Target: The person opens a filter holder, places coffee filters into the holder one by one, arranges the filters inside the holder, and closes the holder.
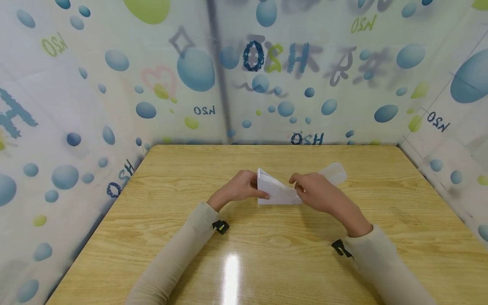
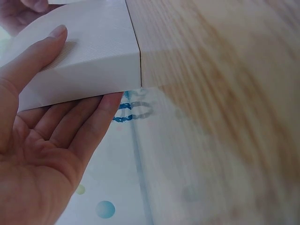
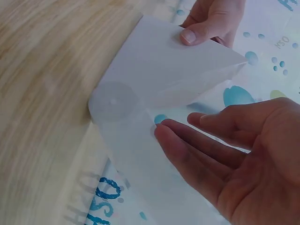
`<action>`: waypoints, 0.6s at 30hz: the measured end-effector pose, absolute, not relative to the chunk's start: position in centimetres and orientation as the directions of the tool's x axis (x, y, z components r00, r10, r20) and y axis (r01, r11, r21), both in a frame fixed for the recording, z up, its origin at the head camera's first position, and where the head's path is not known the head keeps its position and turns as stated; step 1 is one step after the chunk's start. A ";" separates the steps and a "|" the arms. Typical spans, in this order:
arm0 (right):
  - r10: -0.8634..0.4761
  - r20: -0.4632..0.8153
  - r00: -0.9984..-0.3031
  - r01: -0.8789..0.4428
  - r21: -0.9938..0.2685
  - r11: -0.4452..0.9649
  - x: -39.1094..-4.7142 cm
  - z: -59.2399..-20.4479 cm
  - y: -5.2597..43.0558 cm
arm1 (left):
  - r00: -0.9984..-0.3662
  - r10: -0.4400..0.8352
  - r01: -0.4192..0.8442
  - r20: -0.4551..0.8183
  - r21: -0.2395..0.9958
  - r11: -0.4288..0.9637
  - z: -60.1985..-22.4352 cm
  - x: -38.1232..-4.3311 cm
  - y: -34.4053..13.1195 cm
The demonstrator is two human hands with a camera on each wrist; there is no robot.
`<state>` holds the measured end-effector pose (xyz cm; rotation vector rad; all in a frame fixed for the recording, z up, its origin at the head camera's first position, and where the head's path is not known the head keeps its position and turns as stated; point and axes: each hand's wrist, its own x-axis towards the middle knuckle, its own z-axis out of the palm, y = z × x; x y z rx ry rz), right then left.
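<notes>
A white wedge-shaped box [image 1: 275, 195] with a slanted top stands on edge over the middle of the table. My left hand [image 1: 242, 186] grips its taller end, thumb on the near face and fingers on the opposite side. From its low, rounded end extends a translucent flap [image 3: 136, 154], swung away to the right; its rounded tip [image 1: 336, 173] shows behind my right hand [image 1: 319, 192]. In the right wrist view the right hand's fingers are fairly straight with the thumb apart, fingertips at the flap's edge. Whether they touch it is hard to tell.
The wood-grain table [image 1: 267, 262] extends on all sides. Behind it hangs a pale curtain [image 1: 236, 97] with blue and green dots and lettering. Black clips [image 1: 220, 226] sit at both sleeve cuffs. A bright reflection lies near the front.
</notes>
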<state>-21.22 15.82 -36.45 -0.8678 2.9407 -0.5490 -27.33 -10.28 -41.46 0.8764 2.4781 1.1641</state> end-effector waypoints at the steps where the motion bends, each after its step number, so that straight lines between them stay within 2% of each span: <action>1: -0.529 0.084 -0.844 -0.524 -0.335 0.783 -21.1 -36.2 16.0 | -0.782 0.624 0.409 0.014 0.767 0.495 -41.5 -27.3 -10.3; 6: -0.513 0.173 -0.841 -0.539 -0.340 0.770 -20.7 -34.7 17.3 | -0.780 0.626 0.406 0.010 0.769 0.494 -41.4 -27.3 -10.3; 18: -0.378 0.374 -0.847 -0.506 -0.346 0.790 -19.6 -31.8 20.5 | -0.776 0.631 0.413 0.013 0.766 0.492 -41.5 -27.3 -10.4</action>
